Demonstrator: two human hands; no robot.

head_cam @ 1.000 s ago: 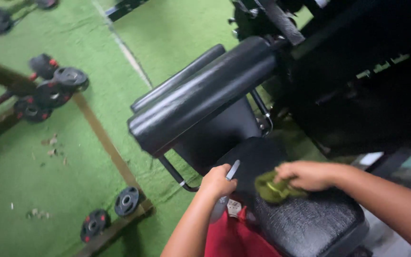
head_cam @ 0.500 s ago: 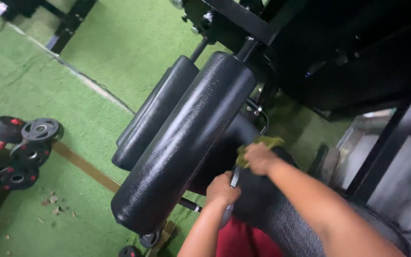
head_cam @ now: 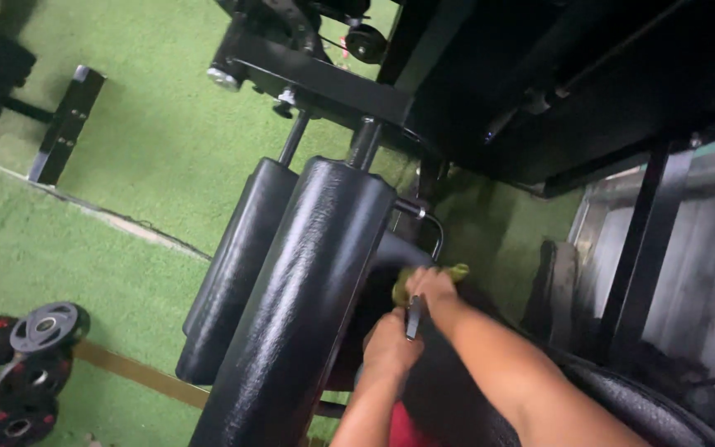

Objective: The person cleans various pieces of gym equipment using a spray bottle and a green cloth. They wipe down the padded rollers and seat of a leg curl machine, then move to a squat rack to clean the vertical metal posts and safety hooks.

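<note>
A thick black cylindrical roller pad (head_cam: 295,306) is covered in glossy vinyl with a fine leather-like grain that catches the light. Beside it, a slimmer black roller pad (head_cam: 233,265) has the same shiny, faintly pebbled skin. The black machine frame (head_cam: 324,83) above is painted metal, mostly matt, with a bare silvery bolt end. A thin chromed metal handle (head_cam: 432,228) gleams smoothly. The right hand (head_cam: 432,290) presses a soft, crumpled yellow-green cloth (head_cam: 444,273), matt and woven-looking. The left hand (head_cam: 391,343) grips a small smooth silvery metal piece (head_cam: 413,319). The green floor covering (head_cam: 126,165) looks like rough, fibrous artificial turf. The round black weight plates (head_cam: 43,327) appear dull and rubbery.
</note>
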